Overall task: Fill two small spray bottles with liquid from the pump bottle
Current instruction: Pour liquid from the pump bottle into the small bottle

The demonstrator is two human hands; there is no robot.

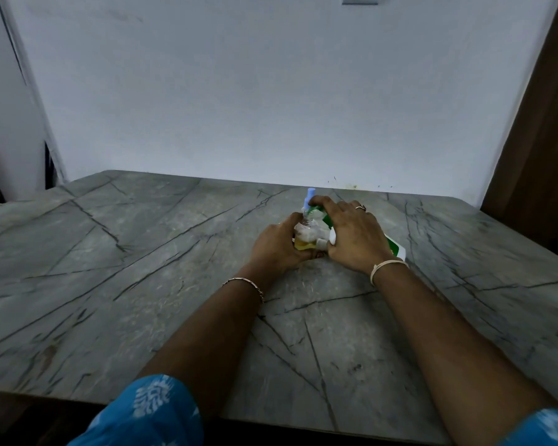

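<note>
A small clear spray bottle (pixel 305 235) with yellowish liquid in its lower part stands on the grey marble table (pixel 142 252). My left hand (pixel 276 244) grips it from the left. A green and white pump bottle (pixel 397 247) is tilted over it from the right, and my right hand (pixel 351 235) holds that bottle with fingers over its top end. A light blue spray top (pixel 310 197) sticks up just behind the two bottles; what it sits on is hidden. Where the pump's spout meets the small bottle is blurred.
The table runs up to a pale wall (pixel 271 91) at the back. A dark wooden panel (pixel 541 140) rises at the right and a dark gap lies at the left corner. The table's near edge is by my sleeves.
</note>
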